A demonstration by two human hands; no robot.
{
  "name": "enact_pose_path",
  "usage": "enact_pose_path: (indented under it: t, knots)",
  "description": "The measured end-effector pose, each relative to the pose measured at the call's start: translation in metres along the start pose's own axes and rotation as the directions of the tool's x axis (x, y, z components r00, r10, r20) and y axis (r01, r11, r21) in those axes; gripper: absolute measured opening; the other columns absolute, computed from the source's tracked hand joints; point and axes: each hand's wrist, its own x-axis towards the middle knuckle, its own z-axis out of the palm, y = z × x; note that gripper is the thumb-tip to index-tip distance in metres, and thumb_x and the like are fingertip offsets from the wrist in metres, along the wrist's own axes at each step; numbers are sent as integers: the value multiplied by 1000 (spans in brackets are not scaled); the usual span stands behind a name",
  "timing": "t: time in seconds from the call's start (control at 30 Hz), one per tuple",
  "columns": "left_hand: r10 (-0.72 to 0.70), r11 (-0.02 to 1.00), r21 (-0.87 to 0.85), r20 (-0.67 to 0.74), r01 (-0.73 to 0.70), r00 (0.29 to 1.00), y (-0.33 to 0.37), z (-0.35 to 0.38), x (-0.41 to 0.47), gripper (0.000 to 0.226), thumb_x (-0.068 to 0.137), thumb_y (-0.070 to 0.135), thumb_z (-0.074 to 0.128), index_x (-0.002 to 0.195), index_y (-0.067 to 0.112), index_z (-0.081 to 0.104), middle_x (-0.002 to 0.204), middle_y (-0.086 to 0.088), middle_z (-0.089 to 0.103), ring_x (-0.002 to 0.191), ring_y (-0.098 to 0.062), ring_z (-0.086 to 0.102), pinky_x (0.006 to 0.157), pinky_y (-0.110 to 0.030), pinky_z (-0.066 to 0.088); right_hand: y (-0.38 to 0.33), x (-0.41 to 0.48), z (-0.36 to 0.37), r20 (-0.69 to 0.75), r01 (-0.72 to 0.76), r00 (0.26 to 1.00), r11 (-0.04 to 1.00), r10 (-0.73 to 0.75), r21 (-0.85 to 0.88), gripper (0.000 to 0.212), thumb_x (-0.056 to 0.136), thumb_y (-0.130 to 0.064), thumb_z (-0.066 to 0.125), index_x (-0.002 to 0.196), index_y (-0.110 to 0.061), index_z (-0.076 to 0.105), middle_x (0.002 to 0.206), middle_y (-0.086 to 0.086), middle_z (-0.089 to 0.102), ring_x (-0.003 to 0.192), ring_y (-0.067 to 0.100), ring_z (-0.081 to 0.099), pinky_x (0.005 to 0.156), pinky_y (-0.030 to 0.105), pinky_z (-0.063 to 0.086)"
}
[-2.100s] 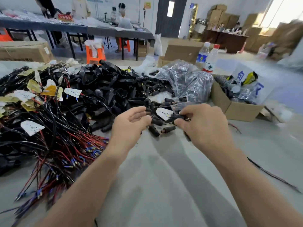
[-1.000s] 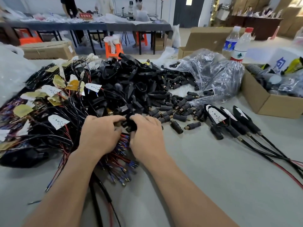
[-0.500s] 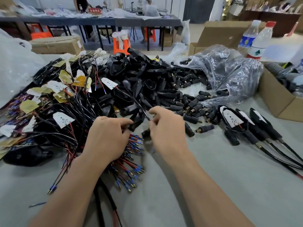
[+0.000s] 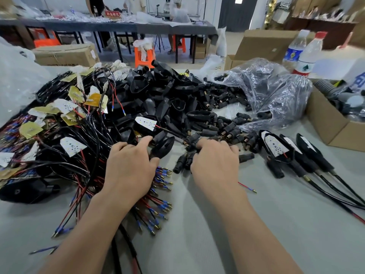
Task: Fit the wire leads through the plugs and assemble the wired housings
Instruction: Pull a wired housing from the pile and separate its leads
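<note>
On grey counter (image 4: 256,224), at near edge of black heap (image 4: 158,91), mid-pick for another unit: housing (image 4: 163,147) pinched in left fingers (image 4: 142,140), plug (image 4: 192,139) gripped under curled right fingers (image 4: 205,143), lead (image 4: 170,131) likely to be threaded through it next.

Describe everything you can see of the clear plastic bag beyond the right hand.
The clear plastic bag is crinkled and glossy, slumped on the table right of the housing pile. Its mouth faces left, with black plugs inside and spilling out. Its right side reaches the cardboard box; two bottles stand behind it. The left hand and right hand do not touch it.
</note>
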Motion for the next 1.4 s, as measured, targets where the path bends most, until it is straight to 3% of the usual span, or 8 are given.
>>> enact_pose_path:
  t: [0.2,0.4,0.6,0.7,0.83,0.9,1.2,1.4]
  knots:
    - [-82,965,-260,-147,42,986,2,-3,-4,77,88,19,78,155,22,40,101,9,74,105,-22,59,103,-36,39,9,1,-10,-94,-109,987,977,127,182,26,79,-6,52,89,-25,67,92,-5,65,96,24,56,69,34,34]
    - [-147,938,-339,-207,70,967,3,-4,-5,78,86,16,79,153,24,39,105,14,73,108,-23,64,96,-38,45,11,3,-7,186,-141,973,990,134,29,27,79,-9,58,99,-26,68,93,0,71,91,28,63,69,31,41]
    - [-120,959,-275,-182,67,976,-1,2,-7,54,87,18,77,137,28,58,107,9,73,112,-27,58,91,-30,36,17,6,-11,-2,-240,969,937,249,256,23,85,-9,54,96,-27,61,85,-8,59,83,25,51,73,33,36]
    - [-117,966,-246,-132,82,984,-1,2,-6,50,86,22,78,133,30,64,103,11,72,113,-24,56,96,-32,40,20,11,-14,7,-242,957,780,292,577,12,91,-13,59,92,-23,64,84,-6,67,82,19,59,71,30,42]
    - [-82,984,-166,-86,67,993,-3,4,-5,47,85,33,75,131,33,66,97,13,71,109,-22,58,103,-35,40,16,11,-19,343,-365,927,146,153,920,15,96,4,50,89,-8,56,61,6,61,40,12,41,42,22,29]
    - [-78,985,-160,-85,64,993,-3,5,-5,46,86,36,73,131,33,66,96,13,70,108,-21,57,105,-34,38,14,10,-20,406,-405,913,-33,27,914,17,100,6,44,91,-7,51,60,9,59,38,12,37,40,22,23]
    - [-85,924,-380,-99,41,991,2,0,-9,40,82,19,83,117,37,76,99,12,58,98,-15,61,92,-28,45,8,6,-20,307,-289,951,233,-46,929,23,98,5,42,93,-13,54,70,6,70,49,14,51,46,23,36]
    - [-116,881,-472,-132,40,984,0,-1,-11,35,81,19,85,109,38,79,99,16,59,98,-14,61,92,-26,44,14,14,-22,236,-234,968,-30,91,972,24,101,6,42,90,-12,54,70,9,71,53,17,61,49,24,49]
